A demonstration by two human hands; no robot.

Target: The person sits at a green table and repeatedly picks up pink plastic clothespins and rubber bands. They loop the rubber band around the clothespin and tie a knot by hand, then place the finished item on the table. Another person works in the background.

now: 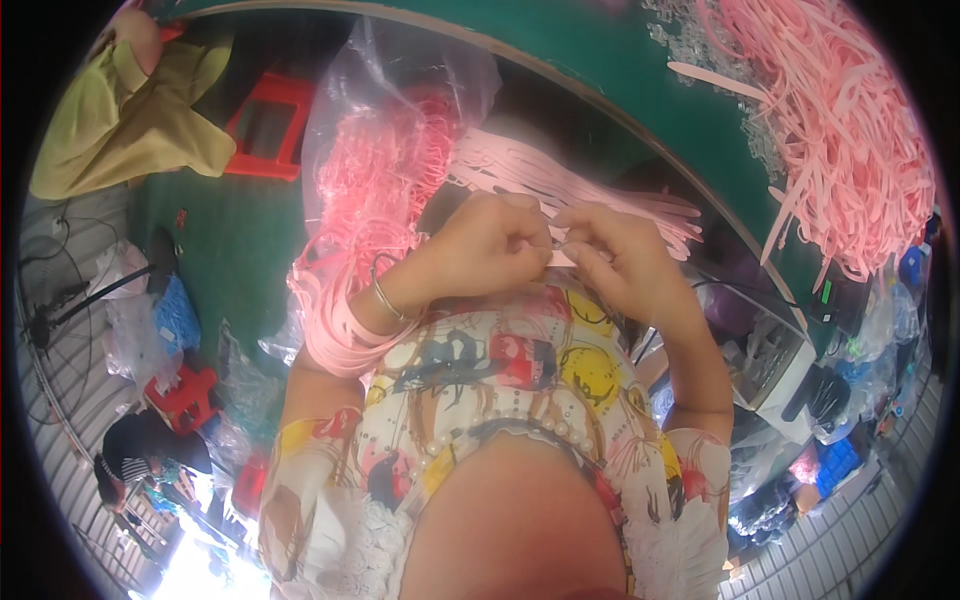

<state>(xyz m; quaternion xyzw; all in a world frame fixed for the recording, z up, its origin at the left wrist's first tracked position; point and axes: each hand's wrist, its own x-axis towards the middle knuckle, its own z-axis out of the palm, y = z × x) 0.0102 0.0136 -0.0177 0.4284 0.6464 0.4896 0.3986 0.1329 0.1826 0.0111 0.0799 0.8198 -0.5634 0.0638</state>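
Both hands meet in front of my chest, fingers pinched on a pale pink strap [561, 258] whose short end shows between them. My left hand [487, 245] is closed, knuckles up, with a bangle [385, 302] on its wrist. Its fingertips are partly hidden. My right hand [628, 262] is closed too, thumb and forefinger pressed together close to the left one. Several pink straps [345, 338] hang looped over my left forearm. Just beyond the hands lies a flat bundle of pink straps [570, 188], fanned out to the right.
A clear plastic bag [345, 110] full of pink straps stands beyond my left hand. On the green table [600, 60], at right, lie a big heap of pink straps [840, 130] and small clear pieces [705, 55]. Red stools [272, 125] and another person [155, 450] are at left.
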